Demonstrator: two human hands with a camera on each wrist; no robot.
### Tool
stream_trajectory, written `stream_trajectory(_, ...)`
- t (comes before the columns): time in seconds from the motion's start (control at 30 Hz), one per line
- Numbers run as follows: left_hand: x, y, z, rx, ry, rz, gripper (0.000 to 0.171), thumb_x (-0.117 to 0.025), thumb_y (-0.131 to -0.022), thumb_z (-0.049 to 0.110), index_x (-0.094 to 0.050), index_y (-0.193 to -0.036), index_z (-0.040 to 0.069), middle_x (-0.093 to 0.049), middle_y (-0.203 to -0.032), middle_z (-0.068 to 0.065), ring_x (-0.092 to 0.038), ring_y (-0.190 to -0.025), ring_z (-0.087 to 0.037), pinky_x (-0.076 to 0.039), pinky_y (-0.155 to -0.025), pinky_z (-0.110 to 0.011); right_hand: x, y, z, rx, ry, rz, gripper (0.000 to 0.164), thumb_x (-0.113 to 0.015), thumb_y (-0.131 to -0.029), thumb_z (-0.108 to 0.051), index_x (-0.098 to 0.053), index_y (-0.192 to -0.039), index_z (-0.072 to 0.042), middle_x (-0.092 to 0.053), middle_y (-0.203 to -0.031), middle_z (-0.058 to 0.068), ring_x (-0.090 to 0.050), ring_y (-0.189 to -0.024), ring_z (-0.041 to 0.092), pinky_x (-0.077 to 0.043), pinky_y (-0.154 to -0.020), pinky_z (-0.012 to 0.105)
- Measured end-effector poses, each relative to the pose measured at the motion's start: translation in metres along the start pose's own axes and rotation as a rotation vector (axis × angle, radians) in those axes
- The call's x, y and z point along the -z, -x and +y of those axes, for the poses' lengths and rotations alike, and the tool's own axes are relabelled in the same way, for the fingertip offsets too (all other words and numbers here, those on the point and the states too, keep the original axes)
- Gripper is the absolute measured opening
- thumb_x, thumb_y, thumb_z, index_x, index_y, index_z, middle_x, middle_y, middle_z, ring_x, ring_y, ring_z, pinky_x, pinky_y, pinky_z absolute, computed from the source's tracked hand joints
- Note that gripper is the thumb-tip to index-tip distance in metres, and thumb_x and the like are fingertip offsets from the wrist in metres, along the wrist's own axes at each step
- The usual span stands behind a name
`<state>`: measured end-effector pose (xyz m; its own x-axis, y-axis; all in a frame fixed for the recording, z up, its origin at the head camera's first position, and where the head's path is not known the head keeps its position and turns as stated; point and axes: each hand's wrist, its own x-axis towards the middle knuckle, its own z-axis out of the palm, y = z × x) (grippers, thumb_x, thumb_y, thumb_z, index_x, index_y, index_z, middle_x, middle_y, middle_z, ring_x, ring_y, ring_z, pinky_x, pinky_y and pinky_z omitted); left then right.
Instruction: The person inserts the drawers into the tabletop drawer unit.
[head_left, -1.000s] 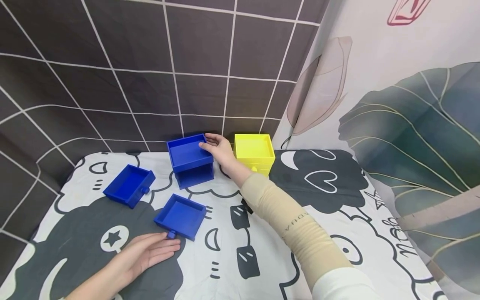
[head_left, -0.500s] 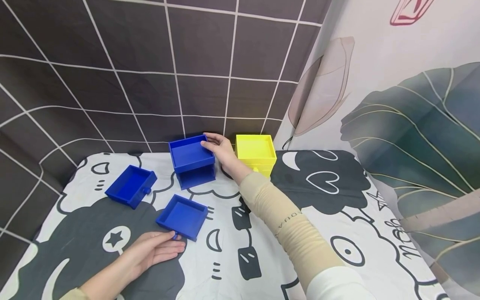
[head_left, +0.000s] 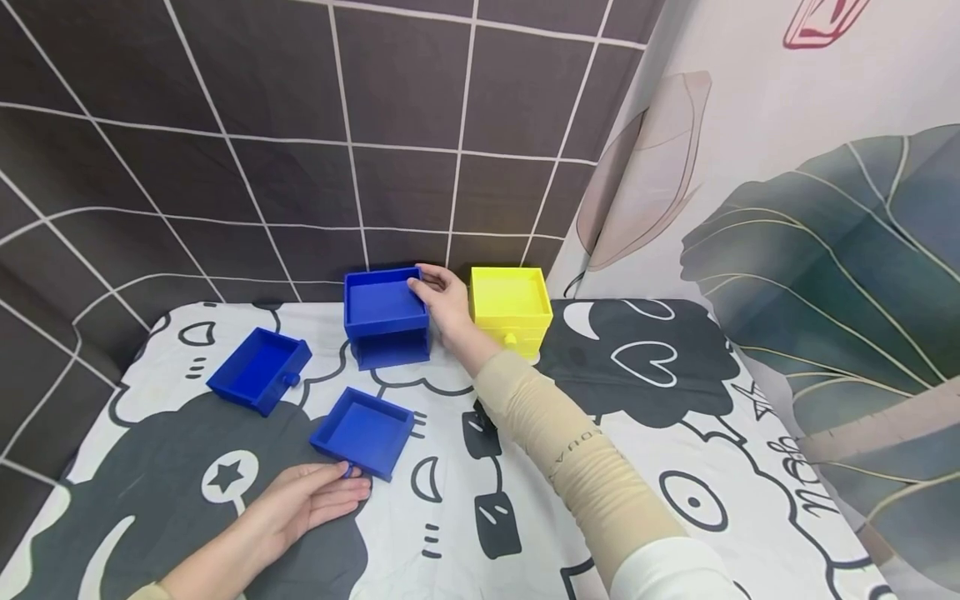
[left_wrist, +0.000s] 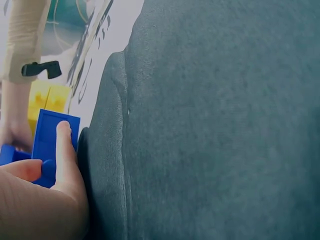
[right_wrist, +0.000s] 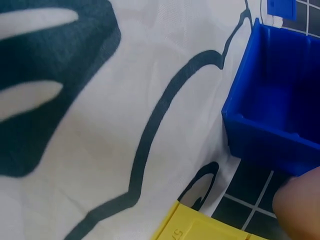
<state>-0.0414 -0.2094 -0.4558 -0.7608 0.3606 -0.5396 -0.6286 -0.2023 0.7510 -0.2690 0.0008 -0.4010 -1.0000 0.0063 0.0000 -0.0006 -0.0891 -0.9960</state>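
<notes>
My right hand (head_left: 446,304) grips the right wall of a blue toy cabinet (head_left: 388,318), thumb over its tray-like top and fingers outside. The cabinet's front compartment is open, as the right wrist view shows on its blue wall (right_wrist: 270,142); part of a finger (right_wrist: 302,202) appears below. Nearer, a shallow blue drawer (head_left: 363,433) lies flat on the cloth. My left hand (head_left: 303,504) pinches its knob (head_left: 348,471) between thumb and fingers. In the left wrist view, one finger lies straight along the drawer's front (left_wrist: 47,130).
Another blue drawer (head_left: 258,371) lies at the left, its knob facing right. A yellow cabinet (head_left: 512,310) with a knob stands just right of my right hand. A dark gridded cloth (head_left: 405,192) hangs behind. The patterned cloth (head_left: 600,467) covers the table.
The blue cabinet has turned to face more squarely forward and shifted slightly right under my right hand. My left hand has moved a little right, its thumb onto the near drawer's knob.
</notes>
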Motion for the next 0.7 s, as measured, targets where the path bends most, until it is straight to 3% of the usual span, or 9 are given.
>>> stream_trajectory(0.13,0.000,0.000,0.000,-0.006,0.013,-0.005,0.035,-0.052,-0.112,0.015,-0.062,-0.128,-0.014,-0.081,-0.107,-0.011,-0.080,-0.100,-0.014,-0.066,-0.094,-0.031,-0.002,0.000,0.002,0.020,-0.021,0.047,0.036,-0.074,-0.096,-0.001,-0.069,-0.132,0.005,-0.070,-0.134,0.024,-0.068,-0.120,0.031,-0.059,-0.106,0.031)
stream_trajectory(0.3,-0.001,0.000,-0.002,-0.018,0.034,-0.013,0.028,-0.053,-0.112,0.015,-0.068,-0.122,-0.006,-0.081,-0.109,-0.008,-0.079,-0.101,-0.014,-0.065,-0.095,-0.031,-0.002,0.001,0.004,0.038,-0.028,0.089,0.037,-0.074,-0.097,-0.003,-0.068,-0.133,0.005,-0.068,-0.136,0.024,-0.066,-0.124,0.034,-0.057,-0.109,0.032)
stream_trajectory(0.47,-0.005,-0.002,-0.003,-0.031,0.042,-0.013,0.027,-0.053,-0.112,0.016,-0.070,-0.122,-0.003,-0.080,-0.111,-0.005,-0.079,-0.102,-0.012,-0.065,-0.096,-0.029,0.001,0.004,0.004,0.051,-0.007,0.079,0.038,-0.072,-0.099,-0.006,-0.066,-0.135,0.004,-0.066,-0.138,0.025,-0.064,-0.128,0.036,-0.055,-0.114,0.036)
stream_trajectory(0.7,-0.015,-0.007,0.005,-0.033,0.058,0.079,0.034,-0.054,-0.112,0.018,-0.063,-0.128,-0.010,-0.081,-0.109,-0.004,-0.079,-0.099,-0.010,-0.065,-0.093,-0.027,0.004,0.007,0.004,0.042,-0.006,0.041,0.040,-0.070,-0.100,-0.005,-0.064,-0.139,0.005,-0.065,-0.143,0.024,-0.062,-0.135,0.036,-0.052,-0.118,0.038)
